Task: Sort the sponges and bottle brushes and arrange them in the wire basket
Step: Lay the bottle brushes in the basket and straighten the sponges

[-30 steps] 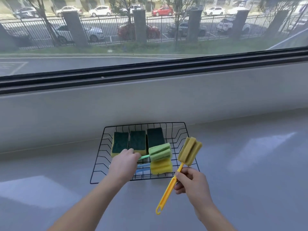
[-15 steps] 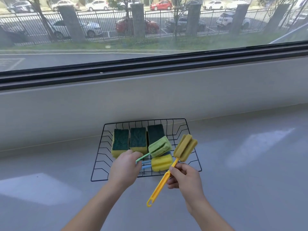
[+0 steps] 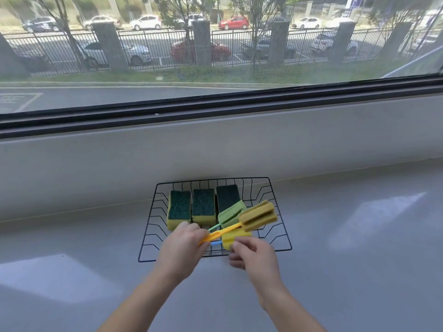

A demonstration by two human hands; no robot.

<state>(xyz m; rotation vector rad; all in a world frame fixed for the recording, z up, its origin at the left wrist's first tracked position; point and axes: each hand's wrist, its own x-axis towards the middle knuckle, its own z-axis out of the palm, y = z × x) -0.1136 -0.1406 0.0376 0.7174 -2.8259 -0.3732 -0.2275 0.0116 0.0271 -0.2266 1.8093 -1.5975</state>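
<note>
A black wire basket (image 3: 153, 204) sits on the grey ledge. Three yellow sponges with dark green pads (image 3: 203, 204) stand in a row at its back. My left hand (image 3: 182, 248) is over the basket's front and grips the thin handle of the green bottle brush (image 3: 230, 214). The handle of the orange bottle brush (image 3: 259, 215) also runs into its fingers. That brush's tan foam head hangs over the basket's right side. My right hand (image 3: 254, 257) is loosely curled at the front rim, its thumb next to the yellow foam head of a blue-handled brush (image 3: 236, 237).
A low white wall and a dark window frame (image 3: 215, 109) rise just behind the basket. The grey ledge (image 3: 359, 236) stretches wide to the left and right of it.
The orange brush swung from upright in my right hand to lying across the basket, handle toward my left hand. My right hand let go of it and dropped to the front rim.
</note>
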